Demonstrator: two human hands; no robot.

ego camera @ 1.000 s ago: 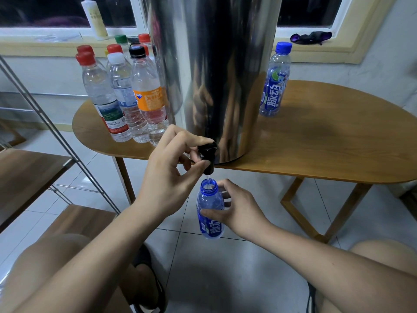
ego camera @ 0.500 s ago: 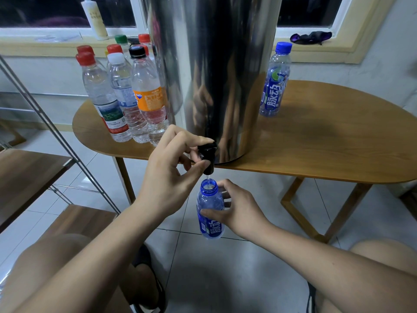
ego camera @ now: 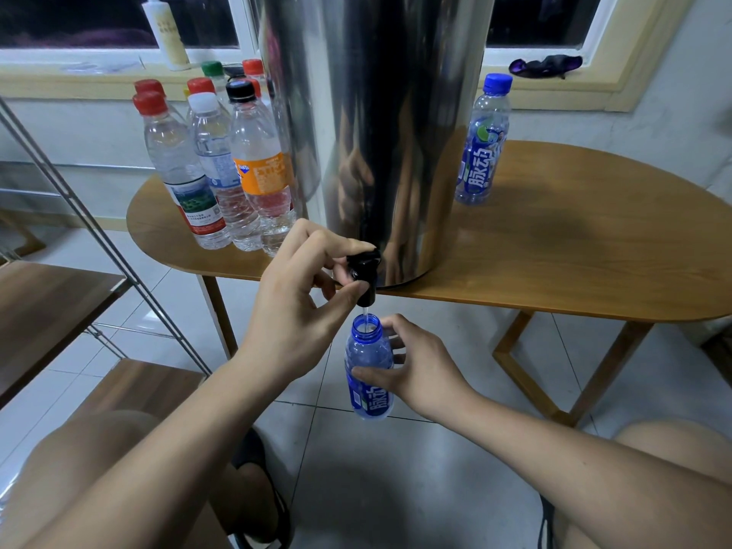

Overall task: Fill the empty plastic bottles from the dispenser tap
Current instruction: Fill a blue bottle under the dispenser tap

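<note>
Nothing has shifted: left hand (ego camera: 293, 311) pinches black plastic tap (ego camera: 364, 277), right hand (ego camera: 420, 370) grips uncapped blue plastic bottle (ego camera: 368, 366); filling continues.

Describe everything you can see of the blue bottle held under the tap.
The blue bottle is translucent blue plastic, uncapped, with a blue label bearing white characters. It is held roughly upright in the air over the tiled floor, its open mouth just below the black tap, and a thin water stream falls into it. The right hand grips its middle, thumb in front, fingers behind. Its fill level cannot be told.
</note>
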